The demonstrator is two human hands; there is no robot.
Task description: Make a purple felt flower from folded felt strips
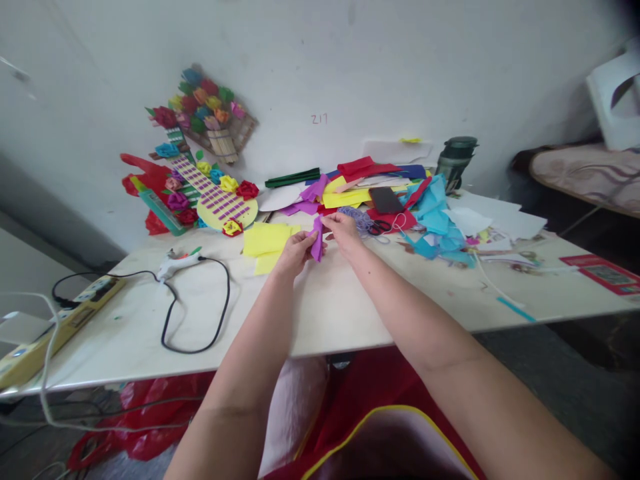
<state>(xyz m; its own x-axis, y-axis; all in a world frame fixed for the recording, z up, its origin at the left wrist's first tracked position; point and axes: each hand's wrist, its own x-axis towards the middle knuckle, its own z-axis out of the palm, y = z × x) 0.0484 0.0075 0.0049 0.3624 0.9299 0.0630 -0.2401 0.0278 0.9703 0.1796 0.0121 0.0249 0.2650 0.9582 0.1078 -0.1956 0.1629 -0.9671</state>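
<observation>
Both of my hands meet over the middle of the table, on one narrow strip of purple crepe paper. My left hand pinches the strip near its middle, with the lower end hanging below the fingers. At its upper end, the fingertips of my right hand are closed on the same paper. Yellow paper sheets lie just left of my left hand. Beyond my right hand are a bundle of grey-purple yarn and black-handled scissors.
A white glue gun with a looped black cord and a power strip lie left. Paper flowers and a green glue bottle stand behind. Blue crepe paper, a phone and a dark bottle are right.
</observation>
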